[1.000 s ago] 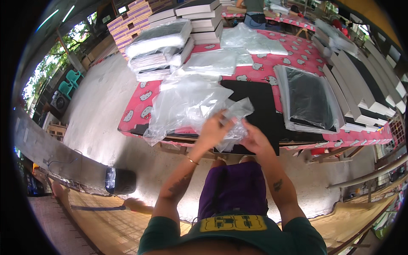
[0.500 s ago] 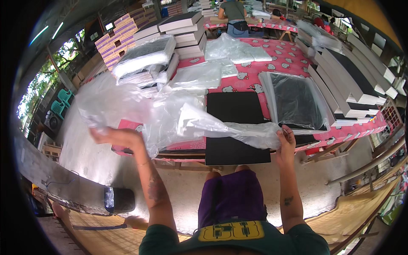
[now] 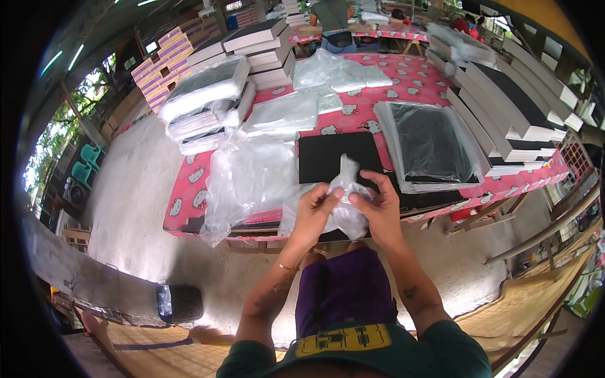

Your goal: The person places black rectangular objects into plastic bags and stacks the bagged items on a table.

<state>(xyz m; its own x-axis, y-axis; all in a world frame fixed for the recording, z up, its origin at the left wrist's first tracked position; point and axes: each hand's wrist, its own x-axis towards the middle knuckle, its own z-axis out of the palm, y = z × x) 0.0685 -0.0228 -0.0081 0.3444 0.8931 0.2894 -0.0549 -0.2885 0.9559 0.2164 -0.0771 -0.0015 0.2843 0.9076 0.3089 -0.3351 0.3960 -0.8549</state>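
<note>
Close in front of me, both hands pinch a bunched clear plastic bag [image 3: 348, 211]. My left hand [image 3: 313, 217] grips its left side with thumb and fingers. On its right side my right hand [image 3: 382, 211] holds it with the thumb, the index finger raised a little. Under the bag lies a flat black board [image 3: 334, 151], partly hidden by my hands and the plastic. Left of it, loose clear plastic bags [image 3: 252, 176] spread over the table's near edge. To the right rests a stack of black boards in clear plastic [image 3: 432, 142].
The table [image 3: 403, 82] has a pink patterned cover. Tall stacks of black-topped boards [image 3: 504, 107] line its right side; plastic-wrapped stacks [image 3: 208, 82] stand at the left, before piled cartons [image 3: 173, 53]. Another person [image 3: 332, 22] stands by a far table. A black bin [image 3: 179, 302] sits on the floor.
My hands have come together from wide apart. The plastic bag, stretched out and waving before, is now bunched between them above the black board.
</note>
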